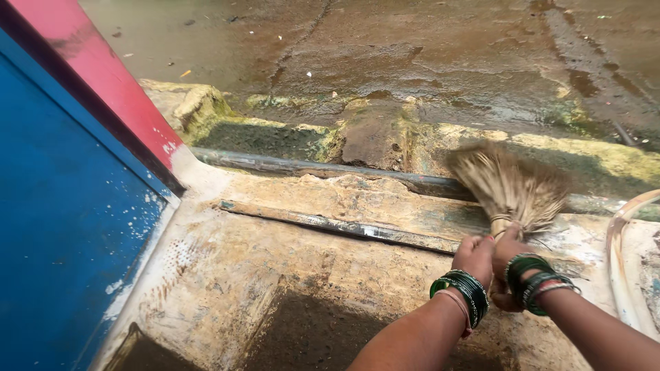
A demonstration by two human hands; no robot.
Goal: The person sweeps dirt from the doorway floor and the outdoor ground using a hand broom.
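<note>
Two hands, left (474, 257) and right (512, 251), grip one broom (509, 185).

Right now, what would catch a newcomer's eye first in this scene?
The two hands, left hand and right hand, side by side at lower right, wrists stacked with green bangles, both gripping a straw broom whose bristles fan out over the step's edge. On the left, a bright blue door with a pink frame stands out against the wet ground beyond.
</note>
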